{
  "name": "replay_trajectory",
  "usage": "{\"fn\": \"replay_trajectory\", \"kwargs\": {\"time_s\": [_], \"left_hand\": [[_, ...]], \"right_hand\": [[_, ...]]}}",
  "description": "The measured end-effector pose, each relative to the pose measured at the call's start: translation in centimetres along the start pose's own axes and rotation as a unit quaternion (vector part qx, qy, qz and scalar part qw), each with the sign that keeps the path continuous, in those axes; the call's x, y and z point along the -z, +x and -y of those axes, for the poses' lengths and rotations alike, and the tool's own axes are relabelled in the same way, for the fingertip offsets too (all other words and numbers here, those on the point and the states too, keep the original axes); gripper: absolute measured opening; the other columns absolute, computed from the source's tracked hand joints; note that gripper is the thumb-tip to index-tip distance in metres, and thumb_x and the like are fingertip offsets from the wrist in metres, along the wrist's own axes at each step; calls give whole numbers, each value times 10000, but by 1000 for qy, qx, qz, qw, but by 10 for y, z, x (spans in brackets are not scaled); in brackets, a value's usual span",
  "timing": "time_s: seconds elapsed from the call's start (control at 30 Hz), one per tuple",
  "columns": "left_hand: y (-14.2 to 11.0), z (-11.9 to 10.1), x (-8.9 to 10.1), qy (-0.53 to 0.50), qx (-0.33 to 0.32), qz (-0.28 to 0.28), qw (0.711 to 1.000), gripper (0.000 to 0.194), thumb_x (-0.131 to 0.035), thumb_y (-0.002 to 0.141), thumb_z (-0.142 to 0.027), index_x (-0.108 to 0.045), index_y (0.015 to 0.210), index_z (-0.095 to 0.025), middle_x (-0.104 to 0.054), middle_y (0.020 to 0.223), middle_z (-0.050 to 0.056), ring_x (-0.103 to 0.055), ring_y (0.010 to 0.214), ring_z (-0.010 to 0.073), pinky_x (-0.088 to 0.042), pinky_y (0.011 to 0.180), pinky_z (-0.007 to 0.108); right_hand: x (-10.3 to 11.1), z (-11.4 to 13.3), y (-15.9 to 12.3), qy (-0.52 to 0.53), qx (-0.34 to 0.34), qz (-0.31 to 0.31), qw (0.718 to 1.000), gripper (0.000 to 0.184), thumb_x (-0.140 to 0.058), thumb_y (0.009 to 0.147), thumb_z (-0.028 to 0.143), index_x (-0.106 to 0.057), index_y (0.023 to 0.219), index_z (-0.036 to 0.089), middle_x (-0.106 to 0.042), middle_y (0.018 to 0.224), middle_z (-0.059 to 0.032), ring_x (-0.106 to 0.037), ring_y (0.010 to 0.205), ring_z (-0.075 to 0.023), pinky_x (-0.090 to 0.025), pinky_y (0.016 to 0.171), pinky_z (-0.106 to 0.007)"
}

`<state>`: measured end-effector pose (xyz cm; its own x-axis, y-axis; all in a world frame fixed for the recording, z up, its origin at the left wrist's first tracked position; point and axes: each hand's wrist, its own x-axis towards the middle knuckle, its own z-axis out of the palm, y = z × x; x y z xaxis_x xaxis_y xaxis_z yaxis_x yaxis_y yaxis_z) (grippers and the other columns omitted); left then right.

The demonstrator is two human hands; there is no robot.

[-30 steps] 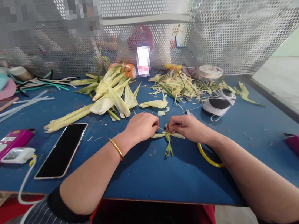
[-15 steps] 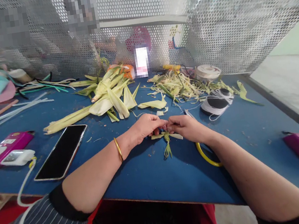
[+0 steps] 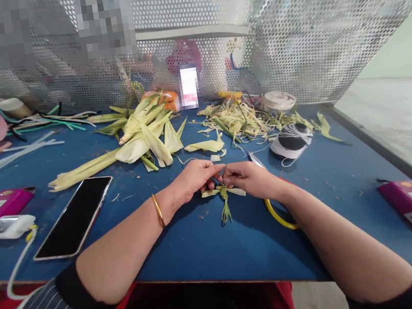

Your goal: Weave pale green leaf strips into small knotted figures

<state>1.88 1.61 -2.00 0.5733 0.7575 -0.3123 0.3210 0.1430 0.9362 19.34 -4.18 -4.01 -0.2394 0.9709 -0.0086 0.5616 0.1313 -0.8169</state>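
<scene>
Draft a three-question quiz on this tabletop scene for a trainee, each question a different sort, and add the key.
1. True or false: the spool of white cord lies to the right of the small green braided piece.
2. Fill in the blank: the yellow-handled ____ are partly hidden by the right hand.
3. Multiple choice: the braided piece's loose strands point A) left; B) toward the person; C) right.

Key: 1. True. 2. Scissors. 3. B.

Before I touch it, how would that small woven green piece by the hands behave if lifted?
The woven piece is probably light, being small and made of thin strips. Its splayed tail ends may flop; the tightly woven middle seems stiffer.
</scene>
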Motion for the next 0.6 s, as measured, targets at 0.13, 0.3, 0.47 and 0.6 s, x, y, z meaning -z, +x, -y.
{"fn": "replay_trajectory", "kwargs": {"time_s": [0.13, 0.3, 0.47, 0.6], "left_hand": [[2, 1, 4, 0, 1, 22, 1000, 407, -772, 689, -516, -615, 651, -142, -559, 552, -17, -465, 471, 68, -283, 408, 193], [4, 2, 11, -7, 10, 74, 997, 203, -791, 653, -285, -721, 768, -133, -608, 598, -8, -494, 513, 73, -336, 450, 194], [4, 2, 10, -18, 22, 52, 998, 137, -759, 665, -191, -748, 784, -126, -612, 581, -6, -501, 506, 75, -368, 466, 201], [4, 1, 8, -31, 33, 36, 998, 121, -768, 661, -174, -748, 769, -122, -625, 577, -1, -517, 507, 82, -410, 490, 212]], "right_hand": [[2, 3, -1, 3, -1, 3, 1000, 140, -566, 851, 289, -618, 754, 203, -640, 721, 2, -550, 688, -148, -413, 638, -269], [7, 6, -2, -24, -11, 24, 999, 176, -548, 838, 287, -590, 693, 196, -591, 648, 23, -475, 613, -125, -352, 586, -257], [11, 10, -3, -22, -34, 14, 999, 175, -568, 826, 323, -602, 712, 196, -631, 672, 5, -479, 604, -130, -350, 576, -262], [13, 14, -4, -32, -47, -12, 998, 197, -580, 812, 370, -608, 720, 198, -580, 623, 22, -459, 580, -124, -335, 549, -255]]}}
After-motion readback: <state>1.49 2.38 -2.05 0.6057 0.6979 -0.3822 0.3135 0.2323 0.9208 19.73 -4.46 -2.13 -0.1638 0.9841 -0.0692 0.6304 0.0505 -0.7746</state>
